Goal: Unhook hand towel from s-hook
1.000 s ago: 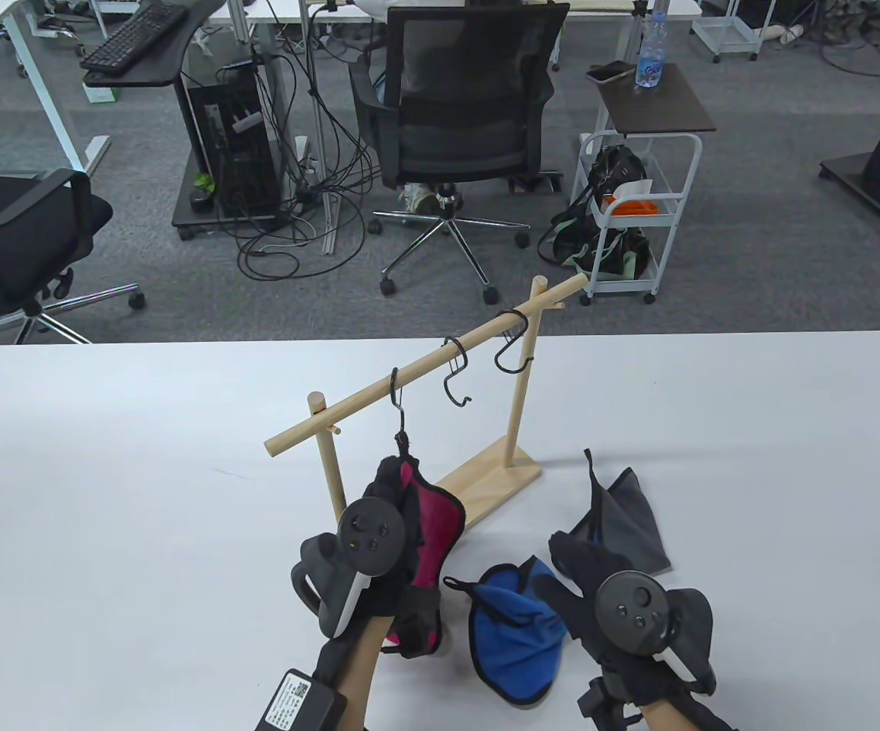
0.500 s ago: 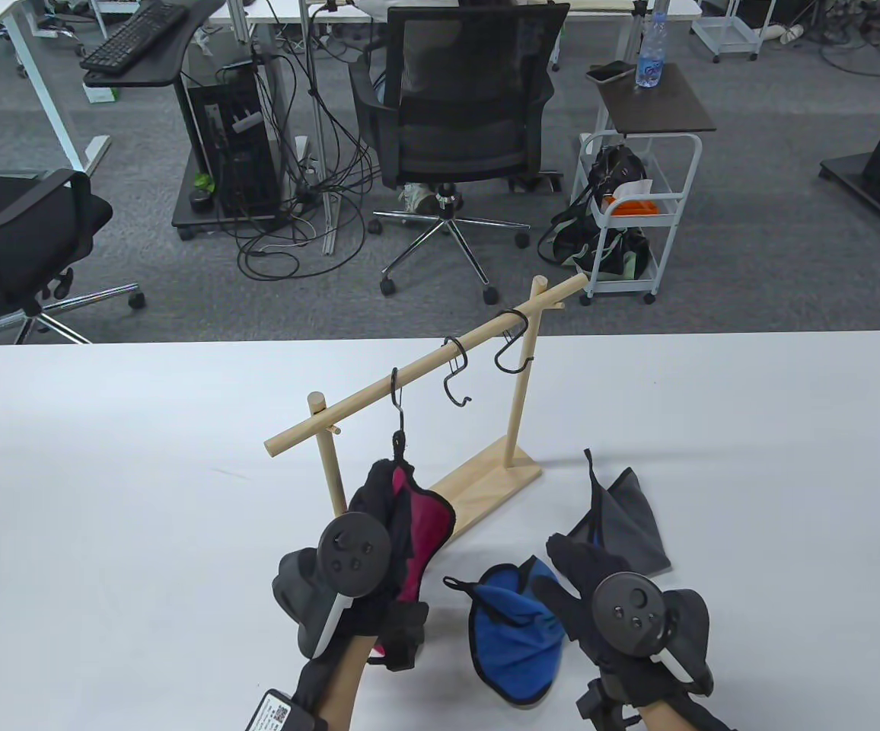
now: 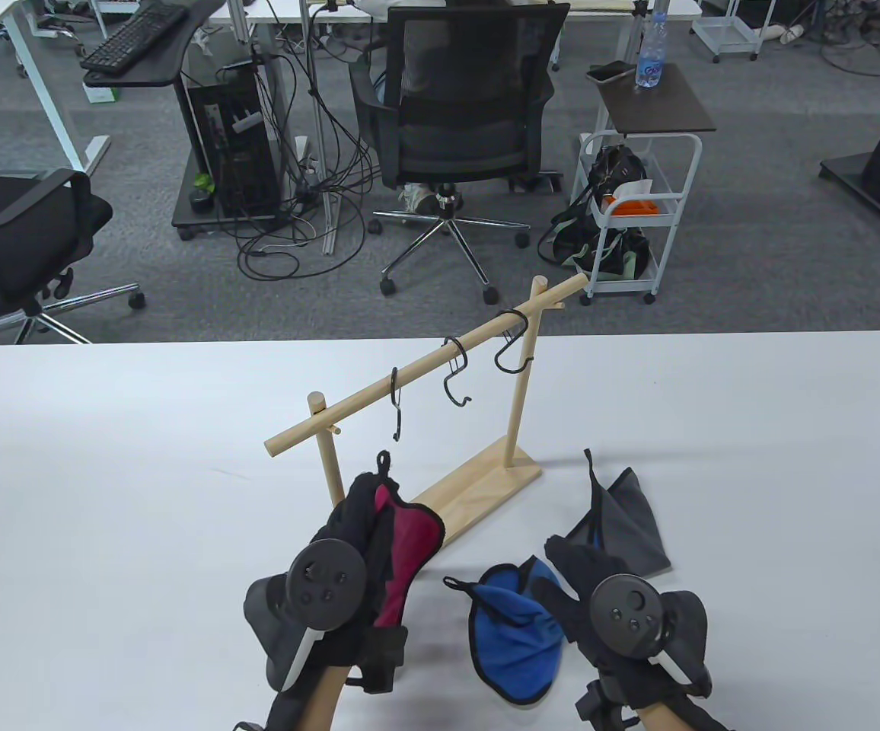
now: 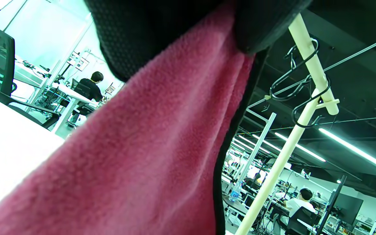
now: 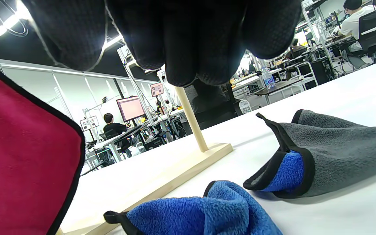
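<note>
My left hand [image 3: 356,525] grips a red hand towel [image 3: 403,544] with black trim; its loop [image 3: 384,460] hangs free just below the leftmost S-hook [image 3: 395,407] on the wooden rail [image 3: 425,365]. The towel fills the left wrist view [image 4: 148,147], with my gloved fingers [image 4: 162,29] on its top. My right hand [image 3: 585,571] rests low over the table between a blue towel [image 3: 512,632] and a grey towel [image 3: 626,525], holding nothing. In the right wrist view its fingers [image 5: 188,39] hang over both towels, the blue one [image 5: 201,209] and the grey one [image 5: 331,153].
Two more empty S-hooks, one [image 3: 455,377] and another [image 3: 512,346], hang on the rail. The rack's wooden base [image 3: 486,483] stands mid-table. The white table [image 3: 105,495] stretches to both sides. Office chairs and a cart stand beyond the far edge.
My left hand pulled the red towel down and toward me to the left; its loop came off the leftmost S-hook, which now hangs empty. The right hand has barely moved.
</note>
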### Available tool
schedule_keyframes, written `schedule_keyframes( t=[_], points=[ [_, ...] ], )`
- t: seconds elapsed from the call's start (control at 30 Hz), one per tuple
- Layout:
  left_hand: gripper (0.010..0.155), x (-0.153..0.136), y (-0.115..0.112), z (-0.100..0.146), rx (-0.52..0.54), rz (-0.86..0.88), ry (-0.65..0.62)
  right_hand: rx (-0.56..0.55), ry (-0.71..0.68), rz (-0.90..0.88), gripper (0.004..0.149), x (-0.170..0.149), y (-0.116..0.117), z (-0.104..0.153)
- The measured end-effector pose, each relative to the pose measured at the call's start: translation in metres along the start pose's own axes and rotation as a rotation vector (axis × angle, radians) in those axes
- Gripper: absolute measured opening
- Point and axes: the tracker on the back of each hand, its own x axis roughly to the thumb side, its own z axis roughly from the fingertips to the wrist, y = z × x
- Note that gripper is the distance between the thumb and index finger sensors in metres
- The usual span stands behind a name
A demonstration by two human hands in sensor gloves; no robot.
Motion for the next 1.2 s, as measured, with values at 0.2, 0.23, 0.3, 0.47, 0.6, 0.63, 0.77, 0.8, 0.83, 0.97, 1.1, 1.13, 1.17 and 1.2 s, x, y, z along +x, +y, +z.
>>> schedule_keyframes(
  t=[0.2, 0.23, 0.3, 0.47, 0.6, 0.63, 0.77, 0.8, 0.83, 0.97, 1.1, 1.13, 1.17, 1.2],
  points=[
    [0.046, -0.020, 0.017, 0.012, 0.017, 0.001, 0.023, 0.005, -0.001, 0.007, 0.059, 0.002, 0.001, 0.000],
    [0.045, -0.023, 0.020, 0.013, 0.022, -0.002, 0.027, 0.006, 0.000, 0.007, 0.059, 0.002, 0.001, 0.000],
    [0.045, -0.032, 0.027, 0.015, 0.033, -0.010, 0.044, 0.007, 0.000, 0.007, 0.059, 0.002, 0.001, 0.000],
    [0.045, -0.055, 0.040, 0.016, 0.074, -0.019, 0.101, 0.013, 0.002, 0.014, 0.059, 0.003, 0.002, 0.000],
    [0.045, -0.071, 0.045, 0.014, 0.109, -0.032, 0.148, 0.016, 0.002, 0.017, 0.059, 0.003, 0.002, 0.000],
    [0.045, -0.074, 0.046, 0.013, 0.115, -0.033, 0.157, 0.017, 0.003, 0.018, 0.059, 0.003, 0.002, 0.000],
    [0.045, -0.089, 0.045, 0.006, 0.144, -0.033, 0.187, 0.020, 0.006, 0.017, 0.059, 0.004, 0.003, 0.000],
    [0.045, -0.094, 0.043, 0.004, 0.168, -0.034, 0.198, 0.019, 0.007, 0.017, 0.059, 0.004, 0.003, 0.000],
    [0.046, -0.097, 0.042, 0.002, 0.180, -0.035, 0.202, 0.018, 0.008, 0.017, 0.058, 0.003, 0.002, 0.000],
    [0.046, -0.112, 0.031, -0.012, 0.182, -0.041, 0.230, 0.008, 0.013, 0.009, 0.058, 0.002, 0.001, 0.000],
    [0.046, -0.123, 0.019, -0.024, 0.148, -0.079, 0.246, 0.012, 0.013, 0.010, 0.058, 0.002, 0.002, 0.000],
    [0.046, -0.125, 0.017, -0.026, 0.139, -0.092, 0.247, 0.013, 0.012, 0.010, 0.058, 0.002, 0.002, 0.000],
    [0.046, -0.128, 0.014, -0.029, 0.125, -0.110, 0.246, 0.013, 0.012, 0.009, 0.058, 0.002, 0.002, 0.000],
    [0.046, -0.131, 0.010, -0.031, 0.108, -0.130, 0.249, 0.014, 0.012, 0.007, 0.058, 0.002, 0.002, 0.000]
  ],
)
